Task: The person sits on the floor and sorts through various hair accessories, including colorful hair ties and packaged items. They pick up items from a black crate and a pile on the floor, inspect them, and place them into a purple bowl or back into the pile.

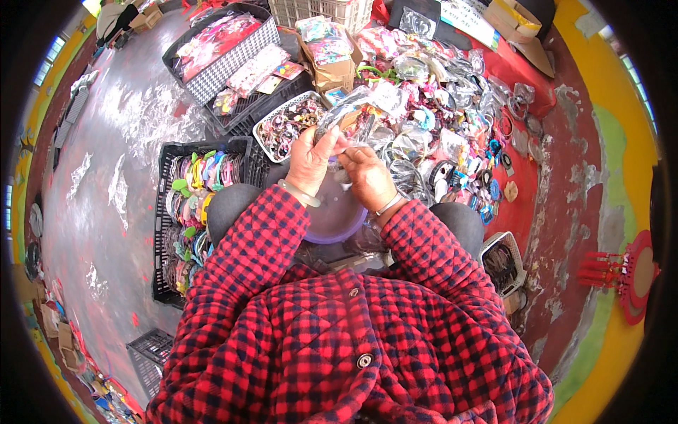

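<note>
My left hand holds what looks like a dark headband in clear plastic, its curve rising past my fingers. Close beside it, the fingers of my right hand pinch at the near end of the same wrapped piece. What lies between the fingertips is too small and blurred to tell. Under both hands is a round purple plastic basin between my knees. Just beyond my left hand stands a white plastic basket full of hair ties and small hair ornaments.
A heap of plastic-wrapped hair accessories covers the red cloth. At left, a black crate holds colourful headbands. Behind stand a houndstooth-patterned bin, a cardboard box and a beige crate. A white basket sits right.
</note>
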A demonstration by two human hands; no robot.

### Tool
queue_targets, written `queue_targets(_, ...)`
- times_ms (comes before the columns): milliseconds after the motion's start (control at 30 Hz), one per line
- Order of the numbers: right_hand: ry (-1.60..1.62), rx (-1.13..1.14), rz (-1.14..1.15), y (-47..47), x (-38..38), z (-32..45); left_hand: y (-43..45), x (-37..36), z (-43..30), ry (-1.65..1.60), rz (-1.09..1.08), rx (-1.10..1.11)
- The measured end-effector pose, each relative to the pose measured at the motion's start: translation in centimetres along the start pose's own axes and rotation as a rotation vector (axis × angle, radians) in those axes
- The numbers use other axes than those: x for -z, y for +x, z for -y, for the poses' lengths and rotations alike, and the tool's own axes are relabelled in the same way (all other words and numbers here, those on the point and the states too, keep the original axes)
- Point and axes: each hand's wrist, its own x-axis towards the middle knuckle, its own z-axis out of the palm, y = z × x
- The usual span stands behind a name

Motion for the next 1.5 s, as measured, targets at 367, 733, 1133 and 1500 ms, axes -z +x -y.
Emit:
queue_targets(367, 0.255, -0.257, -0.069, -0.4, -1.5, -0.7, 0.0, 0.1, 0.1, 0.002, 0.025, -0.042)
queue_targets(733, 1.654, -0.954, -0.043, 0.7, 0.2, 3.1, 0.7, 0.1, 1.3, -0.261, -0.330, 0.222)
queue_targets(1133, 0.007, -0.053, 0.123, 0.9, 2.4, 1.8, 1.7, 2.7, -0.7, -0.496, -0.070, 0.321)
queue_targets(1500, 0.035, 0.015, 0.274, -0.4, 2.1, -1.4, 2.4, 3.7, -2.0, -0.521, 0.004, 0.570)
